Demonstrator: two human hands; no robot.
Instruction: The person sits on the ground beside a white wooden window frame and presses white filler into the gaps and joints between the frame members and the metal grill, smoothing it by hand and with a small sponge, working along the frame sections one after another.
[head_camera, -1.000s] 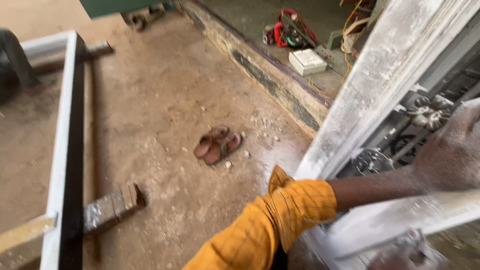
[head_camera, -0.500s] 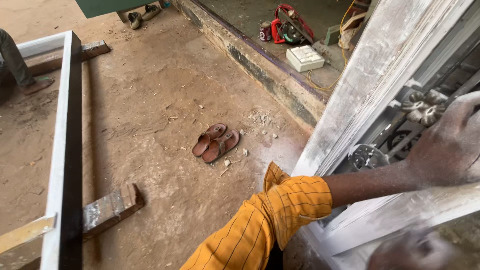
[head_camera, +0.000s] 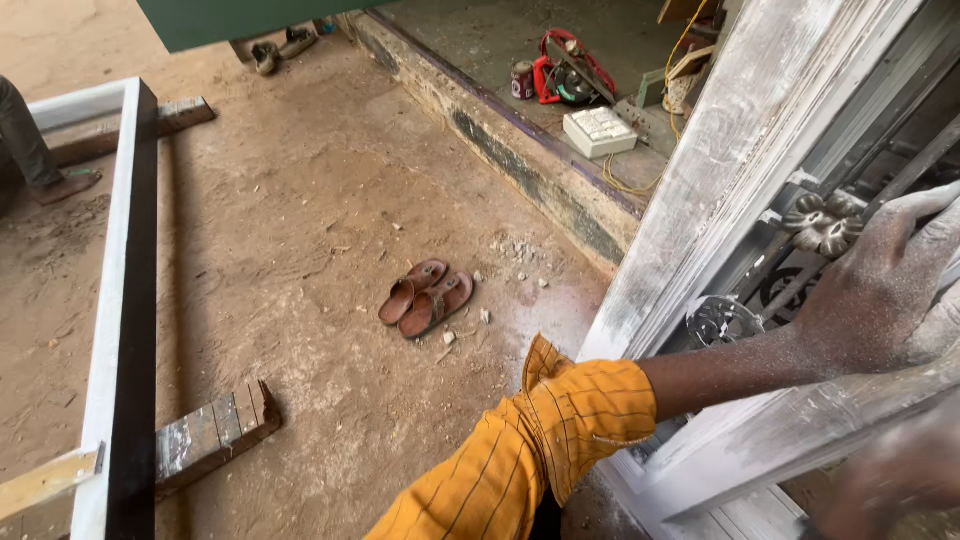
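My left hand (head_camera: 880, 290), dusted white, lies on the ornate metal grille of a white-dusted door (head_camera: 740, 160) that leans at the right. Its fingers are together and curve over something pale by an iron flower ornament (head_camera: 825, 222); what it grips is hidden. The orange striped sleeve (head_camera: 540, 450) is rolled up to the elbow. My right hand (head_camera: 885, 490) is a dark blur at the bottom right, below the door's slanting white rail (head_camera: 800, 420), and I cannot see what it holds.
A pair of brown sandals (head_camera: 425, 297) lies on the dirt floor. A white-and-black metal frame (head_camera: 125, 300) rests on wooden blocks (head_camera: 205, 440) at left. Another person's foot (head_camera: 60, 185) is at far left. On a raised concrete ledge (head_camera: 540, 160) sit a red power tool (head_camera: 565, 75) and a white socket box (head_camera: 600, 130).
My left hand has stayed on the grille, shifting only slightly. The view has drifted, bringing another person's foot into sight at the far left.
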